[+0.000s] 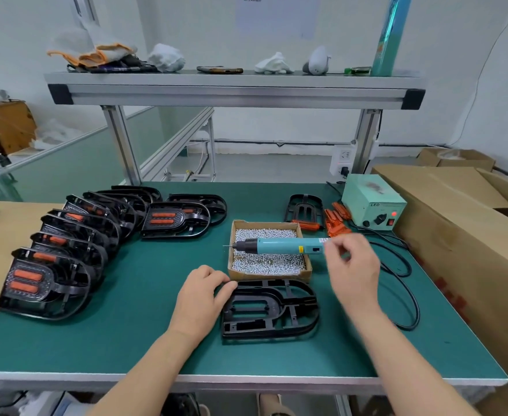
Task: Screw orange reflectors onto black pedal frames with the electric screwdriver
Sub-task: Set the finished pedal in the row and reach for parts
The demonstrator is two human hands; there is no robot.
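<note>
An empty black pedal frame (272, 309) lies on the green mat in front of me. My left hand (200, 298) grips its upper left edge with curled fingers. The teal electric screwdriver (276, 246) lies across a cardboard tray of silver screws (266, 264), tip pointing left. My right hand (353, 270), blurred, hovers at the screwdriver's rear end with loosely curled fingers; whether it touches the tool is unclear. Loose orange reflectors (336, 223) lie behind the tray beside another black frame (303, 210).
Several finished frames with orange reflectors (66, 250) are stacked in a curved row at left. A green power supply (372, 205) stands at back right, its black cable (403, 283) looping over the mat. Cardboard boxes (457, 235) border the right side. An aluminium shelf (234, 88) spans overhead.
</note>
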